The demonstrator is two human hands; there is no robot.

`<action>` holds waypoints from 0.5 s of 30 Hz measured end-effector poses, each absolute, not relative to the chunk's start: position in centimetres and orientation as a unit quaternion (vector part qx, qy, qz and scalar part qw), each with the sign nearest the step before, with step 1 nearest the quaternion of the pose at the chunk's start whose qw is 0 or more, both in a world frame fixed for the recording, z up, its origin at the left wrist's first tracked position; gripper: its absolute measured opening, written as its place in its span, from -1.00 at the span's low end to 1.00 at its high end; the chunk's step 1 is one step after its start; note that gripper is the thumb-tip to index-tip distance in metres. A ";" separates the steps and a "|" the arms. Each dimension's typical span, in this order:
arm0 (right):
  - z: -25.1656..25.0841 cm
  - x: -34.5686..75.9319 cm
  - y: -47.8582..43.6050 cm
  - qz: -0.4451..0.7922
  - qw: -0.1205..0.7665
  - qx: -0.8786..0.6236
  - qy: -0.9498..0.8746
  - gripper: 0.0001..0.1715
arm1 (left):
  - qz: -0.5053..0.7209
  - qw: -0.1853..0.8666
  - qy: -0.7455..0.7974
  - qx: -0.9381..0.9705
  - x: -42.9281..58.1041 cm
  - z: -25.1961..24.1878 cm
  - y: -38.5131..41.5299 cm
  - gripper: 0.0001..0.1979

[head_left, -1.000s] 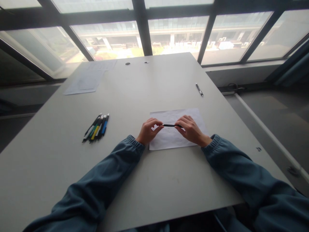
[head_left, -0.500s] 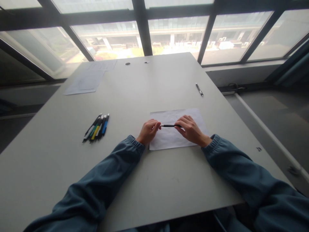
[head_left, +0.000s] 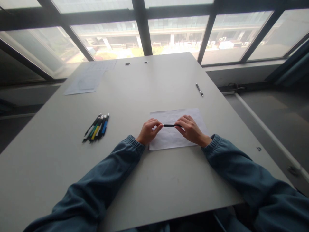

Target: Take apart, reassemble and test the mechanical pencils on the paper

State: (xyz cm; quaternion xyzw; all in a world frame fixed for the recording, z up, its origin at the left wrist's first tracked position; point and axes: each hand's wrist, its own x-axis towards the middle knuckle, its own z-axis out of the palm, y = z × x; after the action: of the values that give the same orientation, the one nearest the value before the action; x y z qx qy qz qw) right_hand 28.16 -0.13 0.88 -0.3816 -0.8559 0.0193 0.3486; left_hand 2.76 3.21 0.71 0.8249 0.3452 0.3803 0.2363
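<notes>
A slim black pen [head_left: 169, 125] lies level between my two hands, just above a white sheet of paper [head_left: 176, 140]. With thumb and fingers, my left hand [head_left: 149, 131] pinches the pen's left end, so its tip is covered. The other end is gripped by my right hand [head_left: 190, 130], whose fingers hide that part of the pen. Only the dark middle of the barrel shows. Faint marks are on the paper, too dim to read.
To the left lies a bundle of several pens [head_left: 96, 128] with black, green, yellow, white and blue parts. A single pen [head_left: 199, 89] rests toward the right edge of the table [head_left: 145, 180]. Papers [head_left: 84, 80] lie at the far left, before the windows.
My left thumb and fingers have shifted slightly right and closed over the silvery pen end that showed before. My right hand has stayed in place.
</notes>
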 end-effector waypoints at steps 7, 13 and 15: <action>0.7 28.2 -0.1 0.022 0.341 -0.388 -0.856 -0.81 | 0.412 0.223 0.328 0.820 2.8 0.6 3.2 -0.79; 0.6 28.3 0.1 0.025 0.333 -0.390 -0.858 -0.78 | 0.436 0.207 0.309 0.820 2.9 0.7 3.2 -0.83; 0.6 28.3 0.1 0.033 0.336 -0.393 -0.855 -0.78 | 0.439 0.205 0.311 0.818 2.9 0.7 3.2 -0.84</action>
State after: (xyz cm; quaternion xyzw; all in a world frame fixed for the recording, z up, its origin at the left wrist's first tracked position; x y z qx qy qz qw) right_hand 28.26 0.08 0.63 -0.3930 -0.8554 0.0329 0.3358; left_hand 2.90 3.20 0.74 0.8176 0.3106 0.4392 0.2055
